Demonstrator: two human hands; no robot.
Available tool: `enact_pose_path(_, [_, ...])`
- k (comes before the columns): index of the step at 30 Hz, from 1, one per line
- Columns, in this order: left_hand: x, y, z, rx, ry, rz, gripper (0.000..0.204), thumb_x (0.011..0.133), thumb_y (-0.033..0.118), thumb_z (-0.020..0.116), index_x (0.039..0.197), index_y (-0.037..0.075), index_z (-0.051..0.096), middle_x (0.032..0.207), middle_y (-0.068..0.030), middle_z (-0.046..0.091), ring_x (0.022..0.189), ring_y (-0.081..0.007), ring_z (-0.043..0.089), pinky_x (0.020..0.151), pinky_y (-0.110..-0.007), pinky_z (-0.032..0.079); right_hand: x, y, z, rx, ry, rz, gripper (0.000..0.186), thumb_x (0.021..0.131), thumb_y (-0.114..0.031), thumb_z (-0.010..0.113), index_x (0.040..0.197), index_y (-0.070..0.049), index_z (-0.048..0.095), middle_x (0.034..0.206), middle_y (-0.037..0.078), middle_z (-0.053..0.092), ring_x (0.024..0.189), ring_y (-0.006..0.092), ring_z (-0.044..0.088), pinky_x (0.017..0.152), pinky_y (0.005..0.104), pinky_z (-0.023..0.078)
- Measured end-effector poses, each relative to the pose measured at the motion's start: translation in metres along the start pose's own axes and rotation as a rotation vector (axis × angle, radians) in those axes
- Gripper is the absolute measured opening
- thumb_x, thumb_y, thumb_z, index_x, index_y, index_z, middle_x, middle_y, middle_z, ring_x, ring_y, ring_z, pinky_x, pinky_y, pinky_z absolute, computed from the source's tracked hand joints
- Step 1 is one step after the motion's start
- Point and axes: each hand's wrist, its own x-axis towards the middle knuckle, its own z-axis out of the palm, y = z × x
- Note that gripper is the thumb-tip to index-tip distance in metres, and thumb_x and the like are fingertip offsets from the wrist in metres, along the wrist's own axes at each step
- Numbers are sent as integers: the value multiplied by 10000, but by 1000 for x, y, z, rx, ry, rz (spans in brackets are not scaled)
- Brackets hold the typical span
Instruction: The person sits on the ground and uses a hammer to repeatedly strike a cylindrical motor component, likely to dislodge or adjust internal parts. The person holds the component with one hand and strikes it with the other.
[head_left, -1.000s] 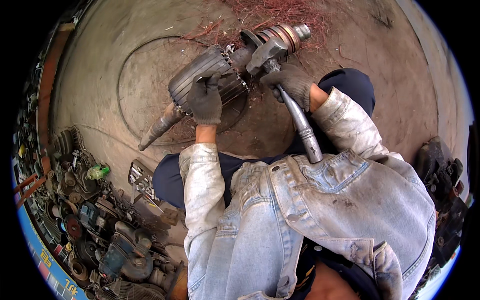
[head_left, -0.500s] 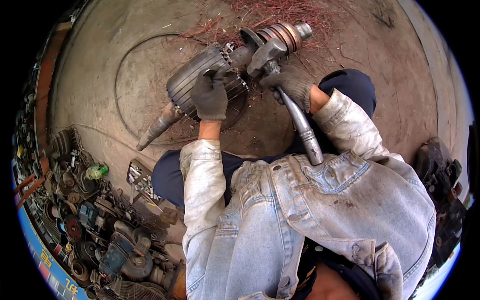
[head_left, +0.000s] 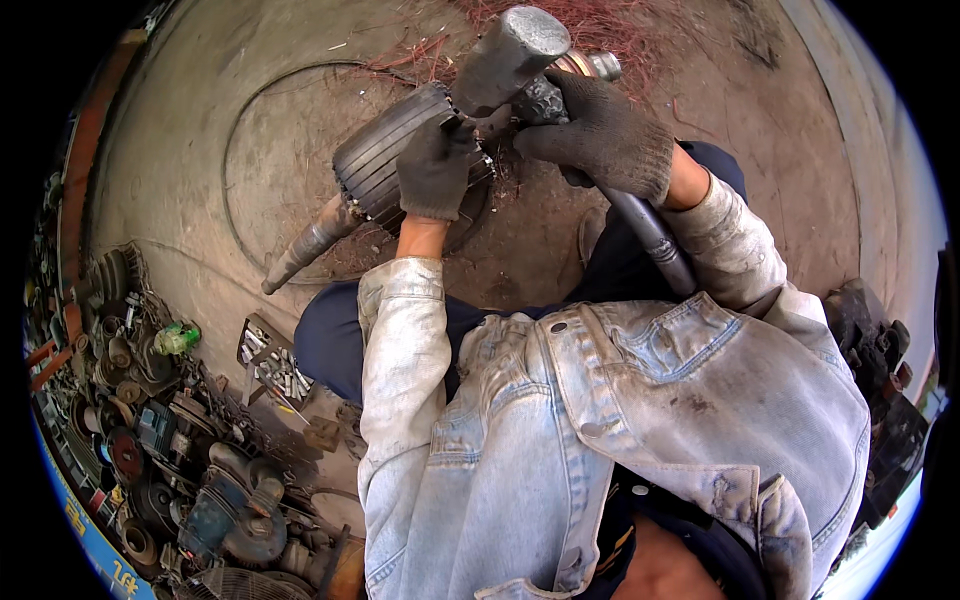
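Note:
A motor rotor [head_left: 375, 150] with a slotted dark core lies slantwise on the ground, its bare shaft end [head_left: 305, 245] toward the lower left. Copper-coloured rings [head_left: 574, 64] at its other end are partly covered by the hammer. My left hand [head_left: 433, 175], in a dark knitted glove, rests at the right end of the core; its fingers are closed around a small dark piece, mostly hidden. In my gloved right hand [head_left: 605, 135] is a heavy hammer [head_left: 512, 60] with a metal pipe handle, gripped close under the head and raised above the rotor.
Red wire scraps [head_left: 600, 25] litter the ground beyond the rotor. A cable [head_left: 228, 160] curves round its left. A small tray [head_left: 275, 365] of metal pieces stands by my left knee. Piled motor parts [head_left: 210, 480] fill the lower left; dark machinery [head_left: 870, 340] stands at right.
The hammer has come up, away from the rotor, and looks larger, with my right hand rising too. My left hand has shifted slightly right along the core's end.

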Motion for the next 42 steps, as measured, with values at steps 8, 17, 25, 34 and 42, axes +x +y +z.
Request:
enact_pose_path(8, [2,10,10,-106,60,-158,176,943,56,674,1105,44,740,938,-148,777,856,-296,770,765,-383,584,52,15,-5,-699,-141,-403,462,915,-284,746,1277,-19,634,961,160,759,832,283,759,760,425,599])
enact_pose_path(17, [-1,7,5,39,76,-82,147,931,76,680,1067,72,735,932,-173,758,868,-379,743,757,-418,581,40,-22,11,-855,-173,-349,445,844,-233,700,1212,11,649,970,205,747,900,353,747,811,457,590])
enact_pose_path(25, [-7,4,-2,108,139,-37,118,930,152,750,1028,89,728,875,-150,747,810,-360,742,691,-431,581,32,-54,20,-844,-123,-365,374,830,-210,697,1128,14,661,940,226,731,922,412,729,819,493,582])
enact_pose_path(34, [-12,2,6,149,173,37,137,933,182,745,1021,83,711,911,-150,743,827,-384,729,718,-439,582,36,-54,25,-916,-199,-311,327,853,-190,689,1101,22,660,997,231,730,978,406,722,847,503,573])
enact_pose_path(42, [-25,-7,5,109,142,-41,159,897,83,698,1048,93,746,908,-147,746,828,-361,739,725,-410,594,32,-50,30,-1023,-301,-189,369,887,-213,697,1182,-1,632,1024,227,734,1005,392,724,840,482,583])
